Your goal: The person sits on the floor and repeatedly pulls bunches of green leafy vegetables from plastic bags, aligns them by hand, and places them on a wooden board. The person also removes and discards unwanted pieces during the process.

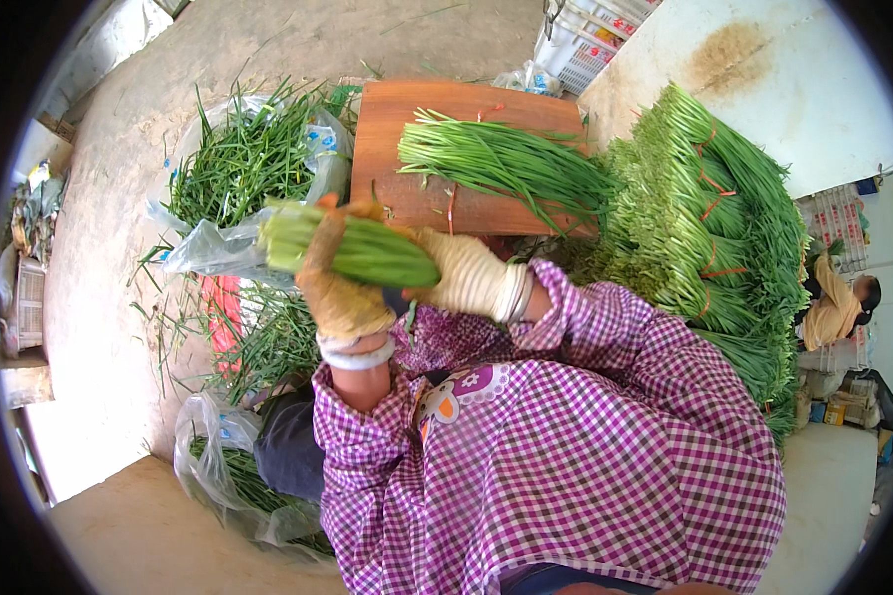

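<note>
Gloved and stained yellow, my left hand (342, 282) is closed around the pale stem end of a bundle of green chives (376, 249). My right hand (465, 275), in a ribbed whitish glove, grips the bundle's other end. The bundle is blurred, above my lap. Just beyond my hands, a larger loose heap of chives (506, 160) lies on a wooden board (387, 111), stem ends to the left. A red tie (451, 208) is at the board's near part. To the right, many chive bundles with red ties (714, 245) are stacked.
Plastic bags (223, 245) of loose leaves stand at left; more leaf scraps (268, 342) lie beside my leg. Another bag (201, 439) is at lower left. A white crate (577, 52) stands beyond the board. A person in a tan top (830, 305) is at far right.
</note>
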### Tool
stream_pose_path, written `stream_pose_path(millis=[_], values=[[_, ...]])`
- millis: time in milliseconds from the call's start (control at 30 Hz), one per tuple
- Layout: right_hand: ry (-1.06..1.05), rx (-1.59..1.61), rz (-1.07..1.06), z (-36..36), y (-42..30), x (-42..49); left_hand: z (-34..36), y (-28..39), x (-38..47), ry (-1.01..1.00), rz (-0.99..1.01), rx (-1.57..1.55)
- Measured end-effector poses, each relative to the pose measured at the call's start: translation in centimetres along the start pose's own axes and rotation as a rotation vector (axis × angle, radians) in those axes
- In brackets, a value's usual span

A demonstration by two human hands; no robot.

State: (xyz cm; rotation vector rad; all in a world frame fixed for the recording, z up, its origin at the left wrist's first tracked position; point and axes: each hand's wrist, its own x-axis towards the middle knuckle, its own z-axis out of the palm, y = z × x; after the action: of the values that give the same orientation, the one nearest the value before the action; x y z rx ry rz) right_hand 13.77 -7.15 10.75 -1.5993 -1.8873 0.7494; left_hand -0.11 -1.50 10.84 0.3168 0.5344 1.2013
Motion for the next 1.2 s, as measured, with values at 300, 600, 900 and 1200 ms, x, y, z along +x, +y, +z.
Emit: stream_pose_path(millis=[300, 600, 900, 1200], values=[[0.187, -0.648, 0.17, -17.1, 10.0, 4.9, 4.1, 3.2, 10.2, -0.035, 0.466, 0.307], [-0.215, -0.707, 0.569, -7.5, 23.3, 9.2, -2.1, -7.2, 13.3, -0.409, 0.405, 2.225], [-0.341, -0.667, 0.614, -7.6, 22.0, 10.1, -0.9, -15.2, 19.8, -1.076, 0.38, 2.698], [-0.025, -0.833, 0.339, -9.0, 24.3, 10.1, -3.3, -18.1, 22.3, -1.061, 0.253, 2.54]])
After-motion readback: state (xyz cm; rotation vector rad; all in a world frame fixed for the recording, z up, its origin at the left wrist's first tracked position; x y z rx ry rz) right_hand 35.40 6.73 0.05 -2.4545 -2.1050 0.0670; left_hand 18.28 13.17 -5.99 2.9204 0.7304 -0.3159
